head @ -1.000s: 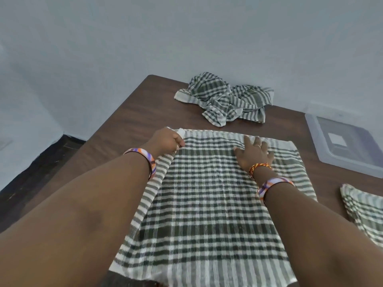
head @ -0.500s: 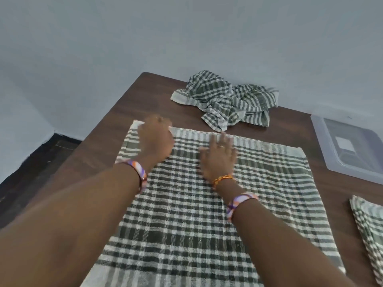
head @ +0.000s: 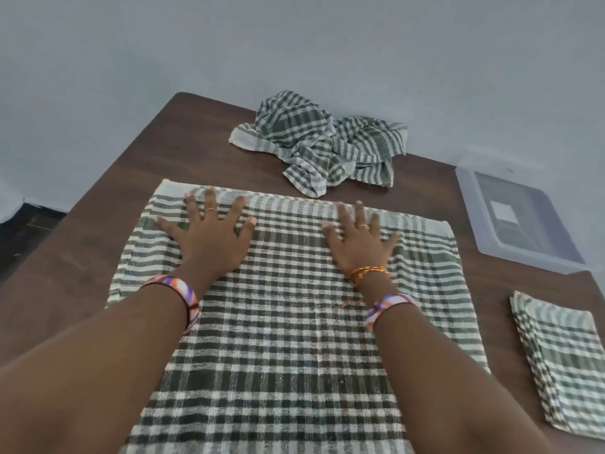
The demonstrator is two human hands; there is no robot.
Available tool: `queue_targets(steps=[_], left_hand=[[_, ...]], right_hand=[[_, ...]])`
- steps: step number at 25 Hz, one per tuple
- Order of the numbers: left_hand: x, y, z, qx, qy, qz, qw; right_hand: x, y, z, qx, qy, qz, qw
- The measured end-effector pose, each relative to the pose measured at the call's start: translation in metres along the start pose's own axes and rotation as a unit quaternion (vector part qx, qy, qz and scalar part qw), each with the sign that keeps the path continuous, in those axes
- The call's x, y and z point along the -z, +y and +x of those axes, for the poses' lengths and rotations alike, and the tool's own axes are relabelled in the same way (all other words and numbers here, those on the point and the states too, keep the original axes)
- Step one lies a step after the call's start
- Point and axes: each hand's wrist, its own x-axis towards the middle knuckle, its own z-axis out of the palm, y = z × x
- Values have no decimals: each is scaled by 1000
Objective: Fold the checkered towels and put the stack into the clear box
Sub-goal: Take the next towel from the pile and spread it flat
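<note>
A green-and-white checkered towel [head: 288, 339] lies spread flat on the brown table [head: 82, 257]. My left hand [head: 209, 237] lies palm down on its far left part, fingers spread and straight. My right hand [head: 358, 240] lies flat on the far middle-right part, fingers spread too. Behind the spread towel sits a crumpled heap of checkered towels [head: 324, 145]. A folded stack of checkered towels [head: 559, 362] rests at the right edge. The clear box [head: 520, 217] stands open at the far right, with only a white label showing inside.
A pale wall runs behind the table's far edge. The table's left edge drops to a dark floor [head: 19, 244]. Bare wood shows between the spread towel and the clear box.
Both hands have slid apart along the towel's far edge and now lie flat with fingers spread. A second ago my left hand pinched the far left corner. The towel lies flatter.
</note>
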Motion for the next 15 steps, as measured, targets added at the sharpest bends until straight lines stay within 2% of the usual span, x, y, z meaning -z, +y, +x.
queue_targets(steps=[6, 9, 12, 15], left_hand=[[1, -3, 0, -5, -2, 4, 1000], [7, -5, 0, -9, -29, -5, 1000], [16, -1, -17, -16, -22, -35, 999], [14, 13, -64, -44, 20, -40, 998]], right_hand=[[11, 114, -8, -129, 21, 20, 991], [17, 148, -24, -173, -3, 31, 984], [21, 130, -38, -183, 7, 36, 982], [14, 71, -73, -94, 54, 31, 994]])
